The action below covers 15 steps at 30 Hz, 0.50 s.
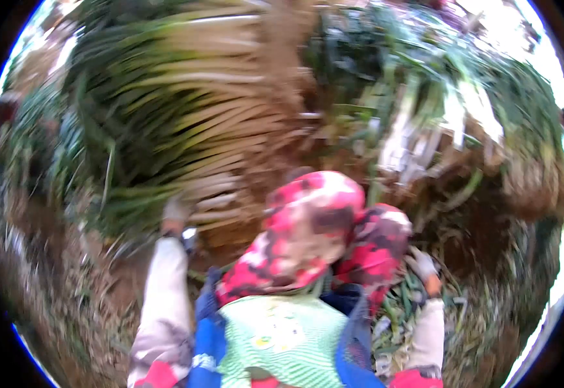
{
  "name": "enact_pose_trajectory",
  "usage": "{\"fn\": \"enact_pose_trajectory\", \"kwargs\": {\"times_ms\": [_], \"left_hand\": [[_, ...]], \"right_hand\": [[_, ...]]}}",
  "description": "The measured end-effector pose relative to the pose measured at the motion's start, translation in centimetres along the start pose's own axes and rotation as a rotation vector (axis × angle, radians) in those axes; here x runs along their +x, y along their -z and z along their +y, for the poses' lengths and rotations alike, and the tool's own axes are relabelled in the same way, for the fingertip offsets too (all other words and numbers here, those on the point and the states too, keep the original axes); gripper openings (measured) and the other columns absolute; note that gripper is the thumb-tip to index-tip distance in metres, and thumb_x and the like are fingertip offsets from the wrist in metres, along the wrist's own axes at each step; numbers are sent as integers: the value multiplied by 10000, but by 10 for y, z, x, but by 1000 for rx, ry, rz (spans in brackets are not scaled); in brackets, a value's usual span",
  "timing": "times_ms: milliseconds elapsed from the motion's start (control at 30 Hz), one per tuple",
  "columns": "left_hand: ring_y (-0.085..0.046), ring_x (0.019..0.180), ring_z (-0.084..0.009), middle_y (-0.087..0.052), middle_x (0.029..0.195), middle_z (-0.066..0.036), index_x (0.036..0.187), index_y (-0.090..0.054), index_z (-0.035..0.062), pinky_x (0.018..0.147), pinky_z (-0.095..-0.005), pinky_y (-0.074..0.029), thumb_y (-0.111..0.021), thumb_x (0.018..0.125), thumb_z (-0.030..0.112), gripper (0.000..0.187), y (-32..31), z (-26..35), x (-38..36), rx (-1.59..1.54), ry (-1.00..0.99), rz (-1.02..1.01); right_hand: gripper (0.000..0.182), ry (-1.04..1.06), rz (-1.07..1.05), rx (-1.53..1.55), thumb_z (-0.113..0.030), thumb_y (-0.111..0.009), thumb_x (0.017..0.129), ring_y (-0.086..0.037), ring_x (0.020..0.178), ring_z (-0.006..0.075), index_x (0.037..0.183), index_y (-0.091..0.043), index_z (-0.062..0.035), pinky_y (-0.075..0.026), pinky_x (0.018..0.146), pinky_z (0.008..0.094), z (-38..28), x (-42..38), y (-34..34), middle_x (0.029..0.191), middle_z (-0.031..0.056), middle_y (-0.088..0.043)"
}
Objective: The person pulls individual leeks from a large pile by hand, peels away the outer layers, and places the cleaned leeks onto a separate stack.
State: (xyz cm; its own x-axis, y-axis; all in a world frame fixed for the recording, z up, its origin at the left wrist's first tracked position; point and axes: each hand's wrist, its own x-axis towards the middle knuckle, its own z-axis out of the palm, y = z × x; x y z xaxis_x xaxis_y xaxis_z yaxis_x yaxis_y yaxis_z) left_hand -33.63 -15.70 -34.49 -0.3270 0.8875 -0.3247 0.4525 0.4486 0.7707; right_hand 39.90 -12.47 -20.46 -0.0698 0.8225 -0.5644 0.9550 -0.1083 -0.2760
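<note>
A long row of green onions, likely leeks or scallions, lies on the soil with pale stalks to the right and dark leaves to the left. My left hand, in a light glove, reaches to the near end of this row and meets the stalks there. Motion blur smears its fingers, so I cannot see whether they grip any. Beside my right knee, my right hand, in a pale glove, hangs low over leaf scraps. Its fingers look loosely apart, and nothing shows in them.
My bent knees in red patterned trousers rise between the hands. At the right, more green onions lie heaped, white stalks toward me. A strip of bare soil separates the two piles. Dry leaf litter covers ground at the left.
</note>
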Motion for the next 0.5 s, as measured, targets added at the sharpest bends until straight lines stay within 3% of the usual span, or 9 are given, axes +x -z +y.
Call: {"fn": "enact_pose_trajectory", "kwargs": {"times_ms": [100,133,167,200,267,300,333,400,500], "left_hand": [[-586,685,-220,-596,729,-63,1022,-575,81,604,-379,-503,-651,747,82,284,13,-37,60,-996,645,-123],[-593,687,-234,-589,743,-59,974,-568,81,582,-411,-499,-627,734,60,249,1,-2,72,-808,395,65],[-608,717,-220,-619,844,-79,988,-575,65,601,-375,-510,-649,747,73,252,16,57,74,-966,228,-194],[-593,727,-145,-631,828,-17,987,-608,79,653,-263,-477,-636,793,37,201,11,152,60,-893,-21,-73],[-596,788,-136,-640,950,-71,1022,-625,66,718,-251,-478,-606,831,13,199,6,318,11,-753,-454,170],[-596,789,-137,-640,950,-71,1021,-625,66,717,-252,-478,-610,828,15,200,5,369,-10,-636,-652,169],[-596,790,-138,-640,950,-71,1020,-625,66,717,-253,-478,-613,824,17,202,0,405,-34,-493,-891,100],[-597,793,-140,-640,950,-72,1018,-625,66,717,-255,-478,-620,817,21,206,-4,453,-72,-260,-1259,-91],[-597,796,-143,-640,950,-72,1015,-625,65,717,-259,-479,-630,806,27,213,0,480,-98,-114,-1402,-290]], "right_hand": [[486,13,216,12,-327,-581,815,-555,1017,395,1201,-520,-39,-453,859,419,-37,54,32,1099,239,-580],[459,91,273,91,-299,-567,825,-556,1006,395,1206,-518,-48,-453,847,425,-51,78,44,1085,239,-580],[392,155,383,76,-269,-541,841,-559,978,399,1177,-534,-70,-456,825,434,-64,102,53,1039,237,-591],[334,230,476,63,-222,-572,830,-588,889,393,1121,-561,-57,-480,761,418,-75,127,63,959,231,-610],[230,235,571,29,-141,-548,828,-595,840,386,1038,-579,-52,-483,731,423,-104,160,88,923,222,-609],[191,260,648,-71,-139,-537,833,-599,795,377,990,-580,-40,-488,700,432,-100,189,89,867,216,-608],[161,278,728,-173,-137,-526,838,-604,750,367,942,-580,-27,-493,670,441,-98,216,91,811,210,-608],[225,263,779,-230,-177,-537,831,-593,798,370,993,-554,-23,-487,705,444,-102,250,104,868,214,-598],[336,64,702,-227,-235,-553,819,-578,871,373,1071,-516,-17,-478,758,449,-138,281,99,954,221,-582]]}}
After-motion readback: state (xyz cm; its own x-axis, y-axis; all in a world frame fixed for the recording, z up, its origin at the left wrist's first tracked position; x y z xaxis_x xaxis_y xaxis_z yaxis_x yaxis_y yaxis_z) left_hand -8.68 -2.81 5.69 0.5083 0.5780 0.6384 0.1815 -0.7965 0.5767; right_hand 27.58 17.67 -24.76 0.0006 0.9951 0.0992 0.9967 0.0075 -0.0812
